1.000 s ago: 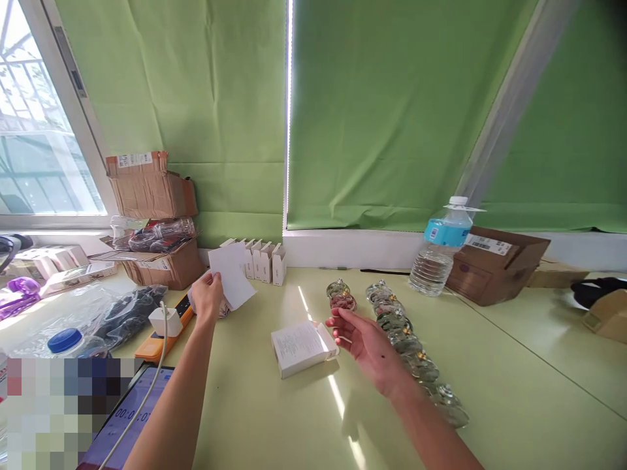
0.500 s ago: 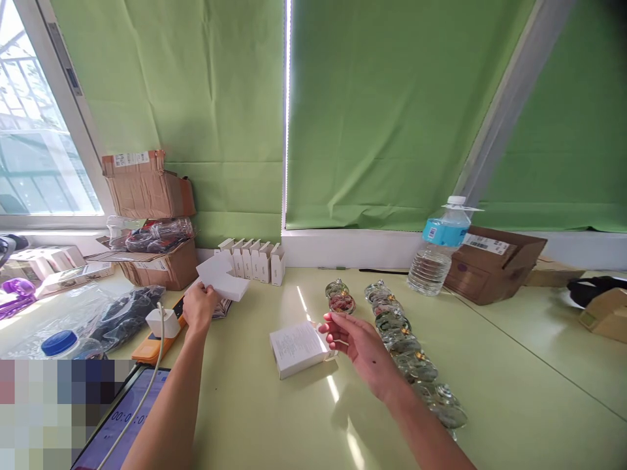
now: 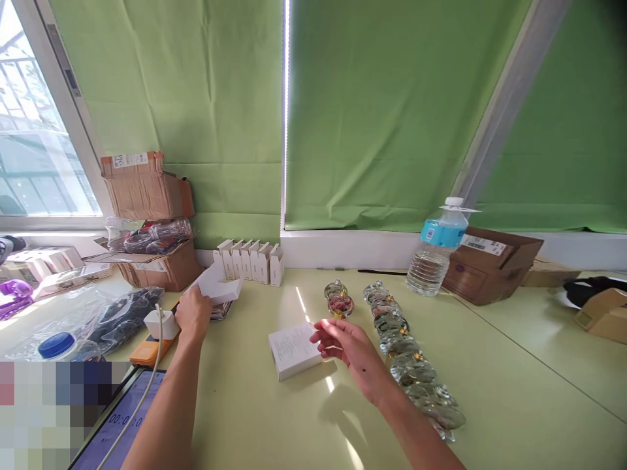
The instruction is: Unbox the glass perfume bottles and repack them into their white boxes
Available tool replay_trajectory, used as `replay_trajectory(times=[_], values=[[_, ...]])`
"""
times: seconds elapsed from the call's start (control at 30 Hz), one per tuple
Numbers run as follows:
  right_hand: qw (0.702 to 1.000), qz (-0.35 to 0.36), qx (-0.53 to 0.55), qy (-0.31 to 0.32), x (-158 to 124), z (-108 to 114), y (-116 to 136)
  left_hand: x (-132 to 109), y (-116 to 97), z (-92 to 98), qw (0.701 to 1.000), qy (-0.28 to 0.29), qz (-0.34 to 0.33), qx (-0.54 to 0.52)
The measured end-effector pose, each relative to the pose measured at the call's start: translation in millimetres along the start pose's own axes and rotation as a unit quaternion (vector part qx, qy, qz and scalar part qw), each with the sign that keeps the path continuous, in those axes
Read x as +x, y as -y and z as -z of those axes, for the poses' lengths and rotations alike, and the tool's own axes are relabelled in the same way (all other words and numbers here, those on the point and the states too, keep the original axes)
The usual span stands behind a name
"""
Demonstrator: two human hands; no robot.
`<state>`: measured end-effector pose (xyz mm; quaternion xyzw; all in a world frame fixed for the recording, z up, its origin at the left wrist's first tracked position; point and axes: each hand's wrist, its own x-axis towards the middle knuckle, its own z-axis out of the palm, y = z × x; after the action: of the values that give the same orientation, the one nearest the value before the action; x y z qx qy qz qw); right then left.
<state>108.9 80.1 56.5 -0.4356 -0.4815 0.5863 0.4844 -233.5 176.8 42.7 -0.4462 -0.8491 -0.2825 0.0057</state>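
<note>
Two bare hands work over the pale green table (image 3: 245, 424) in the single head view; the left hand (image 3: 193, 314) is closed on a folded white card (image 3: 214, 286), holding it just above a small stack of printed sheets (image 3: 220, 311); the right hand (image 3: 345, 349) is open and relaxed, its fingers (image 3: 326, 331) reaching near the corner of a white printed box (image 3: 294, 350), with no visible grip on it.

Thin card creases easily, so too firm a squeeze could crumple it; a careless sweep of the right hand could strike the long row of glass ornaments (image 3: 399, 352), whose smooth, rounded bodies and gold-coloured fittings might roll on the glossy surface and chip; a shorter pair of glass ornaments (image 3: 337, 301) stands exposed just beyond the box.

On the left, the thin white cable (image 3: 153, 372) runs beside the left forearm (image 3: 166, 405) and could snag, dragging the cube-shaped white charger (image 3: 159, 324); at the far edge, a row of upright white cartons (image 3: 249, 262) could topple if the card brushes them; further right, a ribbed plastic water bottle (image 3: 435, 251) stands beside a corrugated cardboard box (image 3: 492, 264).
</note>
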Motion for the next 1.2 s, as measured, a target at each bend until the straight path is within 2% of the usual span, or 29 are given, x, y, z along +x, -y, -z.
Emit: replay_trajectory(times=[0.43,0.8,0.9,1.03,1.2], values=[[0.999,-0.002,-0.035,-0.007,-2,-1,3,-4,-11,8.4,0.993,-0.103,-0.044,-0.028],[0.999,0.008,-0.038,-0.003,0,0,3,-10,-14,11.3,0.984,-0.148,-0.091,-0.041],[0.999,0.007,-0.037,-0.005,-1,0,4,-7,-13,7.9,0.984,-0.140,-0.108,-0.036],[0.999,0.005,-0.040,-0.011,-2,-1,6,-3,-11,3.1,0.986,-0.102,-0.131,-0.023],[0.999,0.005,-0.043,-0.010,-3,-2,8,-1,-18,7.5,0.980,-0.066,-0.188,0.004]])
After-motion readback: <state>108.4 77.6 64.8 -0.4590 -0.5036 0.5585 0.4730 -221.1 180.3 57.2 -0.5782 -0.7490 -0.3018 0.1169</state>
